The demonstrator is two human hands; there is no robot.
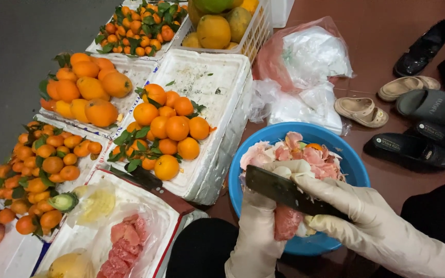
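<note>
Gloved left hand gripping pink fruit, right hand holding knife, blue bowl

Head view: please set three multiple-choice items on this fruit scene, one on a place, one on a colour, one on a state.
1. Where is the blue basin?
A. on the brown floor, under the gloved hands
B. on top of the white foam box
C. inside the plastic crate

2. What colour is the peeled fruit piece in the left hand?
A. green
B. pinkish red
C. white

3. What is the state of the right hand?
A. open and bare
B. resting flat on the floor
C. gloved, grip closed on a dark knife

Answers: 1 A, the basin sits on the floor beside the foam box, below both hands. 2 B, the flesh below the blade is pinkish red. 3 C, the pale glove wraps the knife's handle, with the blade lying across the fruit.
</note>
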